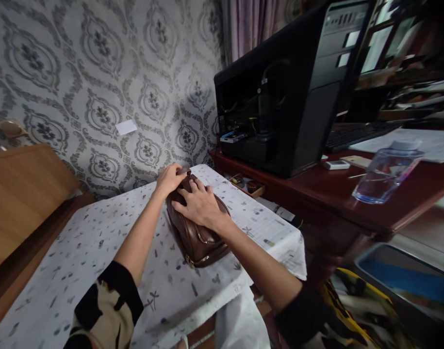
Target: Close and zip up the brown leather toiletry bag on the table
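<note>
A brown leather bag (195,245) with metal zips lies on the cloth-covered table, its narrower end pointing away from me. At that far end my left hand (170,178) grips the bag's edge, thumb and fingers bent round it beside a small dark strap end or zip end (188,173). My right hand (200,204) rests on the bag's upper face with its fingers spread, palm down. The front zip (203,261) shows near me. What lies under both palms is hidden.
The white patterned tablecloth (108,242) covers the table up to the wallpapered wall (98,87). To the right, a red-brown desk (338,194) bears a black computer case (265,106) and a clear plastic bottle (384,172). A wooden panel (25,194) stands at the left.
</note>
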Demonstrator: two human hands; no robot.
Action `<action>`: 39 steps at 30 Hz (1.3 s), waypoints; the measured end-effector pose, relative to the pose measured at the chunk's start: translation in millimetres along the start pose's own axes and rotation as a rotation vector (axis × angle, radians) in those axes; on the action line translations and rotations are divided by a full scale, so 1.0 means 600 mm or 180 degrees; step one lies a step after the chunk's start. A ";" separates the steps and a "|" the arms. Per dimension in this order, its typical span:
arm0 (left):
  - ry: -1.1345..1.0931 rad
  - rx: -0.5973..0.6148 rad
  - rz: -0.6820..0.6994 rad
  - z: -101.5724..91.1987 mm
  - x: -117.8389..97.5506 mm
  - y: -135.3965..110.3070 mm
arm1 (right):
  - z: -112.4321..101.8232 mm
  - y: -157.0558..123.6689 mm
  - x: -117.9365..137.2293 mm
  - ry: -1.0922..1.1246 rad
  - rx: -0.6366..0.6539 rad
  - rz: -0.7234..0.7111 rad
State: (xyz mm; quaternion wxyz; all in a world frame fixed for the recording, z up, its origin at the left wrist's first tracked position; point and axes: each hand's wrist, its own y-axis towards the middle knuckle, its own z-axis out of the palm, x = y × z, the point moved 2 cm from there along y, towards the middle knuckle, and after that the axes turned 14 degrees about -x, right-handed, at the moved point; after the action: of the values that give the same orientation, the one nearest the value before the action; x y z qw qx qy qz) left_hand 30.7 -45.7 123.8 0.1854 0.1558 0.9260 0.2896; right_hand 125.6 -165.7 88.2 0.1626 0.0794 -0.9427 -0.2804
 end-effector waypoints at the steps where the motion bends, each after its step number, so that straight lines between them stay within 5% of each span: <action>1: -0.0084 0.0042 -0.0035 0.008 -0.007 0.005 | -0.001 -0.003 0.000 0.0003 -0.0036 -0.0014; 13: -0.0209 -0.0242 -0.0475 0.051 -0.009 0.021 | -0.014 -0.046 -0.010 -0.0114 -0.0215 0.0003; 27: -0.1729 -0.0156 -0.0337 0.048 0.006 0.009 | -0.012 -0.047 -0.010 -0.0069 -0.0276 0.0021; 39: -0.0982 -0.0259 -0.0131 -0.001 0.097 -0.029 | -0.012 -0.046 -0.012 0.0029 -0.0115 -0.0018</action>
State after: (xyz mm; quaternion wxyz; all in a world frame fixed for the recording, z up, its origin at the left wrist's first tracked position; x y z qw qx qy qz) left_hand -24.3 -36.5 98.8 0.3375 0.1717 0.8770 0.2956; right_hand 136.6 -190.3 76.5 0.1675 0.0804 -0.9365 -0.2975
